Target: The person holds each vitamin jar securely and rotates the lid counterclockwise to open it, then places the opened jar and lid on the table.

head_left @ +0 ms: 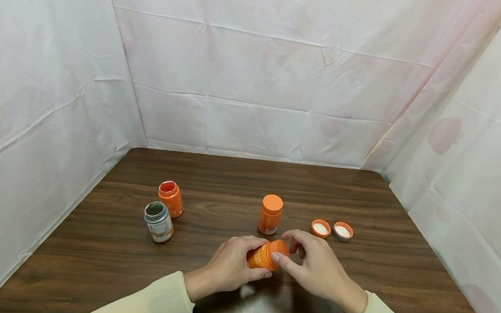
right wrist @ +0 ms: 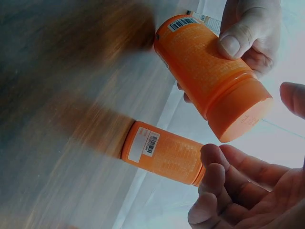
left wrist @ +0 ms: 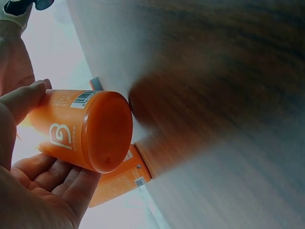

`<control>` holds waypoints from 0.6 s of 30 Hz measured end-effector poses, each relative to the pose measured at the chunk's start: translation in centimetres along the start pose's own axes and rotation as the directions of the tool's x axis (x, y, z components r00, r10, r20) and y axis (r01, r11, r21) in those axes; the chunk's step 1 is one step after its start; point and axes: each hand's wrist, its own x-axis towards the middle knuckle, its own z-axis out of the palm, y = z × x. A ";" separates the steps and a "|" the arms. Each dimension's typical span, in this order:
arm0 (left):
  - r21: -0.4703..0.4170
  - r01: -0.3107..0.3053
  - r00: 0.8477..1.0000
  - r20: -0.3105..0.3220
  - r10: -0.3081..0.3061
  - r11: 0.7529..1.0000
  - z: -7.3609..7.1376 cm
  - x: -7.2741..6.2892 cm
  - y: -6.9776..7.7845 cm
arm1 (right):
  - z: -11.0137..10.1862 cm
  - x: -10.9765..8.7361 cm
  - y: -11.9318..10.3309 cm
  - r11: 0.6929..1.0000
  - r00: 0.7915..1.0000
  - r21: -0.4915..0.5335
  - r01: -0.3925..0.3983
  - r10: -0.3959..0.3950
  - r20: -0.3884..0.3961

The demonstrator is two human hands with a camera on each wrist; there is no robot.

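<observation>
My left hand (head_left: pixel 236 263) grips an orange bottle (left wrist: pixel 64 121) around its body, tilted with its capped end toward the right. The ridged orange cap (right wrist: pixel 240 112) is on it. Around that cap my right hand (head_left: pixel 315 263) spreads its thumb and loosely bent fingers, and in the right wrist view a gap shows between them and the cap. A second capped orange bottle (head_left: pixel 270 215) stands upright on the table just beyond both hands.
At left on the dark wood table (head_left: pixel 86 242) stand an uncapped orange bottle (head_left: pixel 171 202) and an uncapped grey bottle (head_left: pixel 160 227). Two removed caps, an orange one (head_left: pixel 320 229) and an orange-and-grey one (head_left: pixel 343 231), lie inside-up beyond my right hand. White sheeting (head_left: pixel 255 80) walls the table.
</observation>
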 end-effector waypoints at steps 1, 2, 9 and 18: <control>0.001 -0.002 1.000 -0.002 0.002 1.000 0.0 0.0 0.0 | 0.0 0.0 0.0 1.000 1.000 0.000 -0.015 0.015 0.011; 0.002 -0.003 1.000 -0.003 0.003 1.000 0.0 0.0 0.0 | 0.0 0.1 0.0 1.000 0.999 0.002 -0.028 0.027 0.020; 0.004 -0.007 1.000 -0.003 0.007 1.000 0.0 0.0 0.0 | 0.1 0.2 -0.2 0.998 0.996 0.023 -0.066 0.065 0.060; 0.006 -0.007 1.000 0.000 0.007 1.000 0.1 0.0 -0.1 | 0.2 0.2 -0.2 0.998 0.997 0.040 -0.042 0.039 0.060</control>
